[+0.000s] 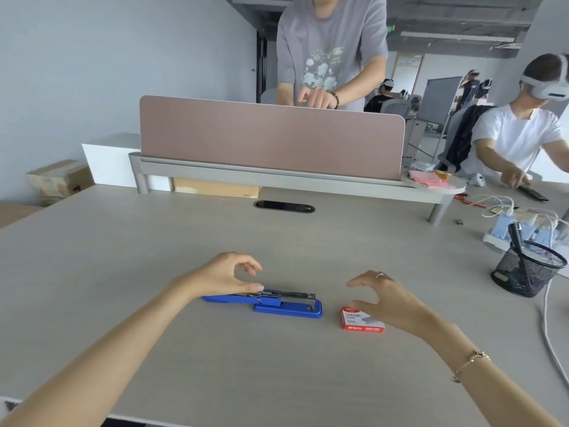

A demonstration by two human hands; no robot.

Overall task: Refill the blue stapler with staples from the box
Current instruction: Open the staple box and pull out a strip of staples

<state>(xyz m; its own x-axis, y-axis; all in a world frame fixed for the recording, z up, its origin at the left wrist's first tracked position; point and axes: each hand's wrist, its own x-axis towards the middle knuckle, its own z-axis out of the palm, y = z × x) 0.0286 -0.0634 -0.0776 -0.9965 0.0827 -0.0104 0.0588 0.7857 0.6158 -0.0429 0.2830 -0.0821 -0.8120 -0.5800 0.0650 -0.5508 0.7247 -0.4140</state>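
Left hand (228, 274) is hovering open, thumb touching the opened blue stapler (271, 302) lying mid-desk (123, 257), while right hand (386, 298) is spreading open over the staple box (363, 320) just beside it; best pinching the box sides squarely.

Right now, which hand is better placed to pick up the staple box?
The right hand. It hovers open directly above the red staple box, apparently without closing on it. The left hand is farther away, its thumb at the opened blue stapler, which lies flat on the desk.
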